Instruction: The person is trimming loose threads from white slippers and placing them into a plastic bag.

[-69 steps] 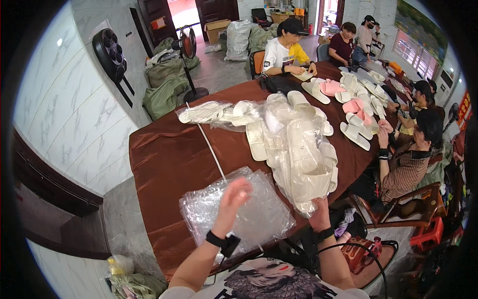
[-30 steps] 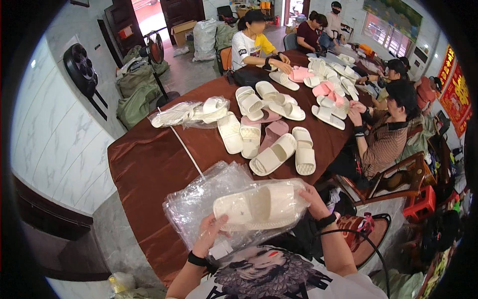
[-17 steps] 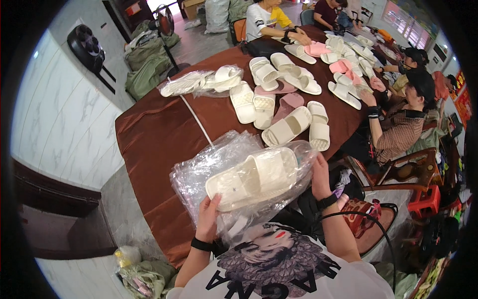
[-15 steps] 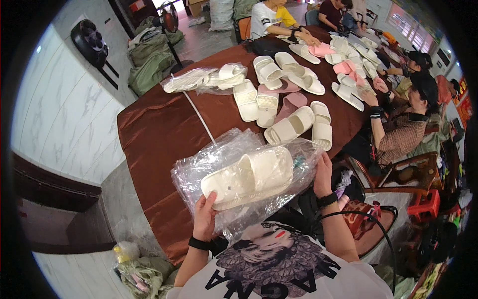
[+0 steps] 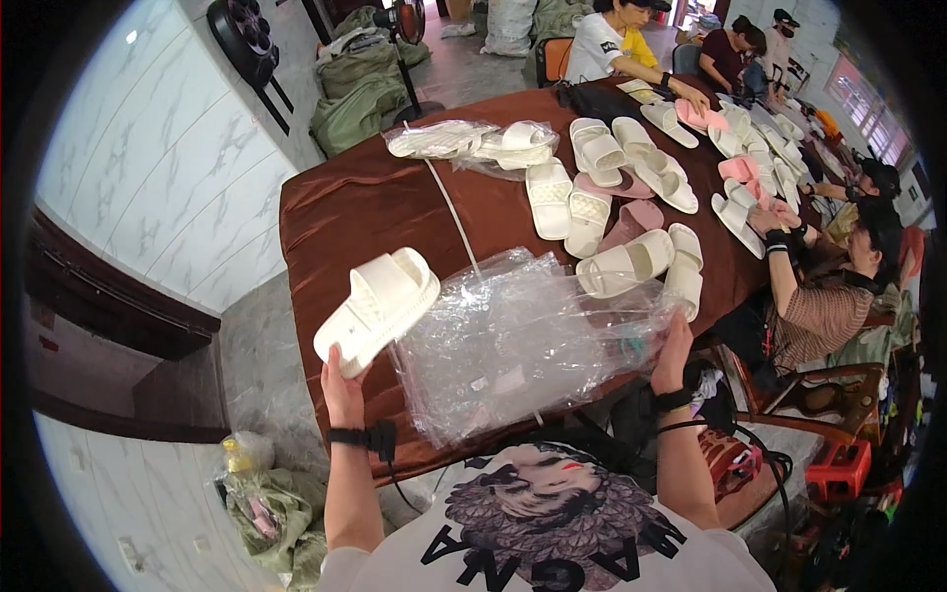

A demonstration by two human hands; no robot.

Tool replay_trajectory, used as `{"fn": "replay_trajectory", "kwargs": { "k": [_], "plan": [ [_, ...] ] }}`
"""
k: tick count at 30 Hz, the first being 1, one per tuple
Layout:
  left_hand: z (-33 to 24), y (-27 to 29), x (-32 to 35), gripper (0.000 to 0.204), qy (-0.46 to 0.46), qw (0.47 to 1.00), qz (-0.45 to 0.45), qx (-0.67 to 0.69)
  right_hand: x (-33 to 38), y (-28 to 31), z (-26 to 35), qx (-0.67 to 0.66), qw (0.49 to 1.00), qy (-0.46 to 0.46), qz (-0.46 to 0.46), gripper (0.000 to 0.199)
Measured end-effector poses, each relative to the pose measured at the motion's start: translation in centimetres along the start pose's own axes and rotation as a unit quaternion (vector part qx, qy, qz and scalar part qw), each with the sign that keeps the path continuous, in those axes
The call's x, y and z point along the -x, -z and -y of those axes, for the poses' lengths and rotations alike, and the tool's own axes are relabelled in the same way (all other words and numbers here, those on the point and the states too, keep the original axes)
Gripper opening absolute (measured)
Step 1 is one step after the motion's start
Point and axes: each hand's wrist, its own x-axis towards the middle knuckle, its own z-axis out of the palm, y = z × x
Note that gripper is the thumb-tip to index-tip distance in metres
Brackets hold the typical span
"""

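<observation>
My left hand (image 5: pixel 344 389) grips a cream slide sandal (image 5: pixel 383 296) by its heel end, thumb on the footbed. The sandal tilts up over the left part of the brown-covered table, beside a stack of clear plastic bags (image 5: pixel 493 345). At the bags' right end my right hand (image 5: pixel 674 355) pinches the edge of a clear bag, which stretches across the stack. Just beyond that hand lie a cream sandal (image 5: pixel 683 281) and another cream sandal (image 5: pixel 619 264), partly behind the clear film.
Several cream and dusty-pink sandals (image 5: pixel 632 225) lie farther back on the brown tablecloth (image 5: pixel 345 217). Some sit in a clear bag (image 5: pixel 473 143) at the far left. Co-workers handle sandals along the far and right sides. A wooden chair (image 5: pixel 824 385) and red stool (image 5: pixel 838 469) stand at right.
My left hand has carried the cream sandal leftward, off the plastic bags. My right hand keeps its hold on the bag edge. The whole view has shifted, so the table appears farther right.
</observation>
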Motion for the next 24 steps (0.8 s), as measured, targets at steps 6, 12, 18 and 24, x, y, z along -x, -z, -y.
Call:
{"fn": "replay_trajectory", "kwargs": {
  "k": [6, 12, 18, 24],
  "plan": [
    [-0.1, -5.4, -5.8, 0.075, 0.055, 0.994, -0.068, -0.063, 1.8, -2.1, 0.2, -0.036, 0.999, -0.008, 0.033, 0.027],
    [0.3, -14.5, -0.4, 0.043, -0.274, 0.845, 0.249, -0.384, 4.1, -4.3, 2.0, 0.044, 0.992, 0.021, 0.119, 0.027],
    [-0.2, -26.2, 7.3, 0.03, -0.407, 0.706, 0.449, -0.365, 6.3, -6.7, 3.7, 0.119, 0.964, 0.075, 0.227, 0.025],
    [1.0, -27.0, 4.3, 0.019, -0.154, 0.814, 0.51, -0.232, 6.4, -5.1, 4.8, 0.12, 0.954, 0.075, 0.266, 0.032]
  ]
}}
